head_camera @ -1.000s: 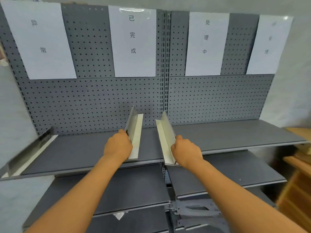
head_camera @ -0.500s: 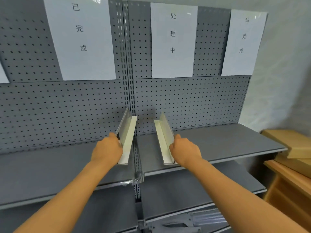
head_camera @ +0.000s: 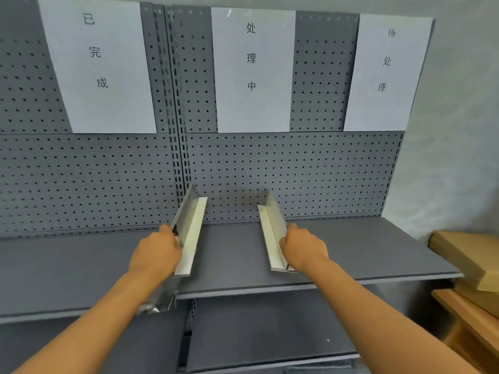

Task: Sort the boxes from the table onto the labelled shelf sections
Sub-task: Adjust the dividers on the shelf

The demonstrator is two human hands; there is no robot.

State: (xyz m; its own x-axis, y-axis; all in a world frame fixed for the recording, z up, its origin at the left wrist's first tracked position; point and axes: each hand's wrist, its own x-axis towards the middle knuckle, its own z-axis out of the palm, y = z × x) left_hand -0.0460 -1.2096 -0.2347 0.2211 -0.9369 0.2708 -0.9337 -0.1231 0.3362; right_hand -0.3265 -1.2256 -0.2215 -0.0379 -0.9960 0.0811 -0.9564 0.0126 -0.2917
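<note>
My left hand (head_camera: pixel 156 255) grips a metal L-shaped divider (head_camera: pixel 190 233) that stands on the grey top shelf (head_camera: pixel 364 255) near the central upright post. My right hand (head_camera: pixel 303 249) grips a second L-shaped divider (head_camera: pixel 272 233) further right on the same shelf. Three white paper labels (head_camera: pixel 252 68) with printed characters hang on the grey pegboard above. A brown cardboard box (head_camera: pixel 467 257) lies at the right edge on a wooden table (head_camera: pixel 469 317).
A lower grey shelf (head_camera: pixel 270 327) sits beneath the top one. The central upright post (head_camera: pixel 175 103) splits the pegboard into two bays. A pale wall (head_camera: pixel 459 117) is to the right.
The view has swung right, so the leftmost label has left the frame. Both hands have carried the dividers rightward along the shelf, and the gap between the dividers has widened.
</note>
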